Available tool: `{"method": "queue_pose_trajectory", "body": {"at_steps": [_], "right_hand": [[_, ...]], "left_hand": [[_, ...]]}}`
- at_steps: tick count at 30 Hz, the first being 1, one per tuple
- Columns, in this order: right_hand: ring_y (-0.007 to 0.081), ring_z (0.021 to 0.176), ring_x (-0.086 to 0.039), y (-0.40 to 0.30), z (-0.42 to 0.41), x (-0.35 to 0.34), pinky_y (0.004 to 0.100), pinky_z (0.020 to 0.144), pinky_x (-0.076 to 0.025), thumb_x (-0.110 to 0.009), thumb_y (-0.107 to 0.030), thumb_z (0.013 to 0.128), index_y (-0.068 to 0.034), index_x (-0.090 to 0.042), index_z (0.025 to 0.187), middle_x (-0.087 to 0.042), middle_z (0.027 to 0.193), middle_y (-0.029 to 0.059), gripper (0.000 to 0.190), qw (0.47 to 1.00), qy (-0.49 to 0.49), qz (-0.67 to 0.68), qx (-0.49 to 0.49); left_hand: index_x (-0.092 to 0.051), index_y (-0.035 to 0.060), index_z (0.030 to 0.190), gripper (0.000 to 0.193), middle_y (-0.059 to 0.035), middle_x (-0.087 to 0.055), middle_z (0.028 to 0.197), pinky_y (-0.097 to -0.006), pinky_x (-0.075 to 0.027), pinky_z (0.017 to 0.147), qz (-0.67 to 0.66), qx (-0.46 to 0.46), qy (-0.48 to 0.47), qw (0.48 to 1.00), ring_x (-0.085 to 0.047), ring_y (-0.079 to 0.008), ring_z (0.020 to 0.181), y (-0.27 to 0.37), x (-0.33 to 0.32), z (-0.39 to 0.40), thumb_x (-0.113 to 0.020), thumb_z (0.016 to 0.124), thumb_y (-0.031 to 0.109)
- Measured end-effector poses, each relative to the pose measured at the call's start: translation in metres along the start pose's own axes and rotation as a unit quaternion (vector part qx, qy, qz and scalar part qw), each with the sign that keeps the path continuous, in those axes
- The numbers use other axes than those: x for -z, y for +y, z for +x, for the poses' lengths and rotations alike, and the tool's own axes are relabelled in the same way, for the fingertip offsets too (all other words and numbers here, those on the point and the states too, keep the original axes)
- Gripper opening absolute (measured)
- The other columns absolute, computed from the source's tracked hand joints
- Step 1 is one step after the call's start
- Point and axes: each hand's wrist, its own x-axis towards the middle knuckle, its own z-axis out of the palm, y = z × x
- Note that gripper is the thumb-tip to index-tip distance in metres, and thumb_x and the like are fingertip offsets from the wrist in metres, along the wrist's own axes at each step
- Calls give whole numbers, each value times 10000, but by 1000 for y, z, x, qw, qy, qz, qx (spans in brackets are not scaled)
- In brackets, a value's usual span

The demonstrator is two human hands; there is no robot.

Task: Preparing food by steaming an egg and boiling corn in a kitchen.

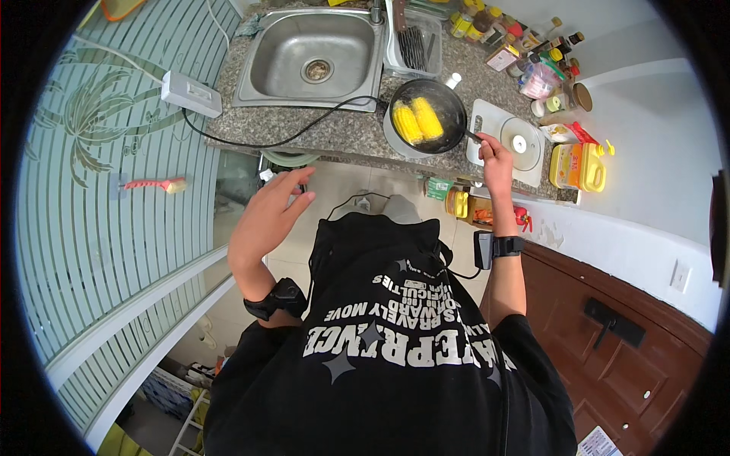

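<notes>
My right hand [495,157] grips a dark handle [473,136] at the right rim of a pot. The pot [401,142] has a black inside and a white outside, and it stands near the counter's front edge. Two pieces of yellow corn on the cob [418,121] lie side by side in it, apparently in liquid. My left hand [274,208] hangs in front of the counter with nothing in it, fingers apart. Just right of the pot, a glass lid [530,149] with a white knob rests on a white cutting board [483,117].
A steel sink [279,62] is set into the granite counter [348,130]. From a white power strip [191,94], a black cord [268,147] runs to the pot. Seasoning bottles [485,28] crowd the back right, near an oil jug [576,166]. A knife [400,20] lies by a plastic container [430,67].
</notes>
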Motion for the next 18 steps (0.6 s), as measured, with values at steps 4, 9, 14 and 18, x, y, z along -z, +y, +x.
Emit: {"method": "queue_pose_trajectory", "body": {"at_steps": [4,9,14,18], "right_hand": [[141,628,-533,-9,-7,-13,311,632,-458,-553,-121,979,-43,-707,1164,-574,675,75,253,998,-6,-53,23],[201,622,-567,-12,-4,-24,341,650,-475,-553,-129,976,-36,-703,1157,-609,691,136,253,993,-1,-96,62],[187,622,-568,-4,6,-20,336,644,-472,-558,-139,978,-35,-709,1141,-607,676,126,246,998,-17,-64,21],[131,619,-496,-4,12,-10,310,621,-432,-534,-122,995,-36,-717,1130,-533,651,38,244,999,-30,-35,13]], "left_hand": [[-570,54,1329,402,-145,-641,1147,-390,-509,863,-3,-1,7,1000,-645,-299,982,0,0,-1,-613,966,222],[-553,27,1348,409,-165,-649,1197,-355,-517,851,10,-7,2,1000,-657,-274,978,1,2,-3,-592,952,122],[-568,51,1332,405,-150,-639,1146,-394,-509,862,-1,-1,6,1000,-648,-301,974,-1,1,-6,-610,966,221],[-567,50,1335,407,-150,-636,1154,-391,-512,857,-7,2,10,1000,-650,-304,977,-4,1,-9,-606,969,224]]}}
